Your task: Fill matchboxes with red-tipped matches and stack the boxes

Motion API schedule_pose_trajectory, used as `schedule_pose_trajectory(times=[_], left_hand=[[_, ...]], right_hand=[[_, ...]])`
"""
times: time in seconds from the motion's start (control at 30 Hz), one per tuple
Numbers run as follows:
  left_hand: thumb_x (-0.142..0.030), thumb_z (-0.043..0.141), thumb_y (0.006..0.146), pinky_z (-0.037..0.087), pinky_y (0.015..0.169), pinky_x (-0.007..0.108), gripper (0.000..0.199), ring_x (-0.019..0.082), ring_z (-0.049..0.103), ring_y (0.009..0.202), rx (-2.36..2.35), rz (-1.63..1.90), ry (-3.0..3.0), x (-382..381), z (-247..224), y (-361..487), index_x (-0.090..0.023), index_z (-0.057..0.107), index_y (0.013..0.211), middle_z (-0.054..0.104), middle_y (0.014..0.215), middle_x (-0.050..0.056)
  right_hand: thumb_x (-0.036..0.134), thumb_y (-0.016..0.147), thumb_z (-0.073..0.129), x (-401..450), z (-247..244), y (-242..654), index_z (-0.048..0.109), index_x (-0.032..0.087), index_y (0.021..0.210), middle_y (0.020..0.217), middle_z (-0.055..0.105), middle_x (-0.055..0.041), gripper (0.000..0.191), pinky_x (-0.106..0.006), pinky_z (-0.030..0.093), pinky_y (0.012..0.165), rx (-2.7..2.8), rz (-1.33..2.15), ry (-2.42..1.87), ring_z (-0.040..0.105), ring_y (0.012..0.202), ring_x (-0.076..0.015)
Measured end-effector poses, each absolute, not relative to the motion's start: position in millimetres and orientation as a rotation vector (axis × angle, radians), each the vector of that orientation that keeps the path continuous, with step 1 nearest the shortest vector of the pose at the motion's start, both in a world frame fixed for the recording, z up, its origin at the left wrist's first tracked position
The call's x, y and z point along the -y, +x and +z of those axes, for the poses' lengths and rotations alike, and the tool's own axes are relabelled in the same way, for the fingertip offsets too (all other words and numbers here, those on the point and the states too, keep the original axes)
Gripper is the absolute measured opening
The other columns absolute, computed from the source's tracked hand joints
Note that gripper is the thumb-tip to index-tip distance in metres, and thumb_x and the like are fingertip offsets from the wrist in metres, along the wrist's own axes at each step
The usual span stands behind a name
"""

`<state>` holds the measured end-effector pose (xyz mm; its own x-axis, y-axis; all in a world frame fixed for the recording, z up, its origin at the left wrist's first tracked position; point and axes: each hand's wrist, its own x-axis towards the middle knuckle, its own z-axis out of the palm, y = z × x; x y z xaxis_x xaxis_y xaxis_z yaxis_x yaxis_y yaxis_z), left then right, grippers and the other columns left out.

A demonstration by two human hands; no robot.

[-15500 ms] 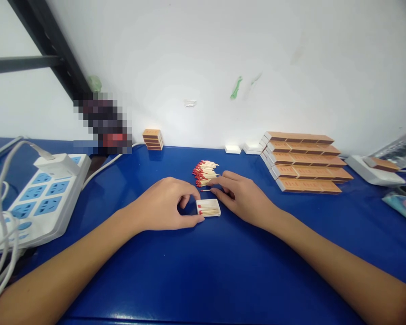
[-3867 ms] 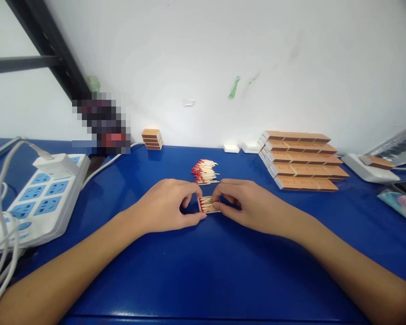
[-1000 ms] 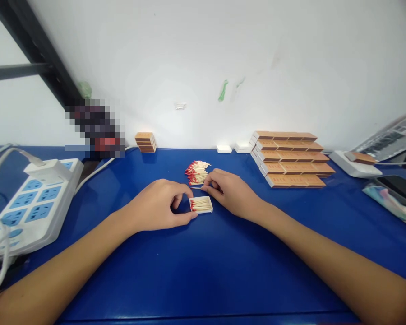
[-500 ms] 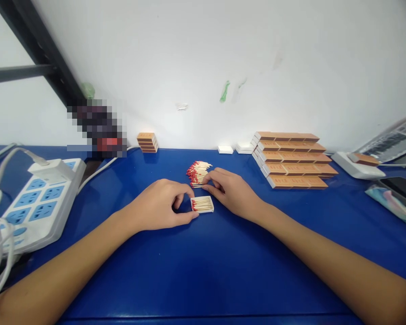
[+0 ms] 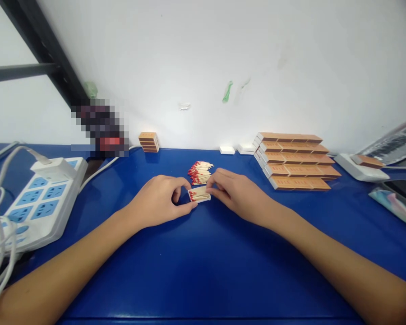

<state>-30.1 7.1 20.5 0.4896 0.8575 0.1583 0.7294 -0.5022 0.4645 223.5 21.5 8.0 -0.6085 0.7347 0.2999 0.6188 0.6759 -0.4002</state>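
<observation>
A small white matchbox tray (image 5: 199,200) with red-tipped matches in it lies on the blue table. My left hand (image 5: 163,201) grips its left end between thumb and index finger. At the tray's right end my right hand (image 5: 234,191) has its fingers pinched over the matches; whether a match is between the fingertips is too small to tell. Just behind the tray sits a loose pile of red-tipped matches (image 5: 200,173).
Stacked orange matchboxes (image 5: 296,170) stand at the back right, a smaller stack (image 5: 149,142) at the back left. White trays (image 5: 227,150) lie by the wall. A power strip (image 5: 40,198) with cables is on the left, a white device (image 5: 357,169) on the right.
The tray has moved back, closer to the match pile, with my left hand on it. My right hand's fingertips have come from the pile's edge to the tray's right end.
</observation>
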Motion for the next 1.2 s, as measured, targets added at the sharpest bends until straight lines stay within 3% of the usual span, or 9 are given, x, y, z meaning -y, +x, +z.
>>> schedule_pose_trajectory(times=[0.33, 0.77, 1.2], left_hand=[[-0.045, 0.076, 0.085, 0.038, 0.058, 0.026, 0.026, 0.010, 0.055, 0.058, -1.229, 0.494, 2.419, -6.7, 21.7, -30.4, -0.024, 0.073, 0.100, 0.061, 0.065, -0.007], [-0.045, 0.076, 0.085, 0.037, 0.058, 0.026, 0.027, 0.010, 0.054, 0.057, -1.164, 0.446, 2.442, -2.9, 24.8, -27.8, -0.023, 0.074, 0.099, 0.061, 0.064, -0.007], [-0.046, 0.075, 0.086, 0.037, 0.058, 0.026, 0.027, 0.010, 0.054, 0.057, -1.198, 0.468, 2.451, -6.8, 22.6, -29.5, -0.023, 0.074, 0.099, 0.060, 0.064, -0.007]], right_hand=[[0.022, 0.101, 0.065, -33.3, -8.3, 222.5, 0.067, 0.020, 0.096, 0.082, 0.056, 0.0011, 0.006, -0.028, 0.038, 0.066, 2.281, 0.389, -1.150, 0.050, 0.070, -0.0135], [0.014, 0.098, 0.067, -40.9, -12.3, 215.8, 0.072, 0.020, 0.105, 0.084, 0.057, 0.0006, 0.011, -0.026, 0.039, 0.067, 2.295, 0.327, -1.039, 0.051, 0.071, -0.0125], [0.021, 0.101, 0.063, -43.0, -6.8, 224.2, 0.063, 0.020, 0.096, 0.087, 0.059, -0.0004, 0.005, -0.027, 0.036, 0.067, 2.392, 0.338, -1.129, 0.051, 0.072, -0.0139]])
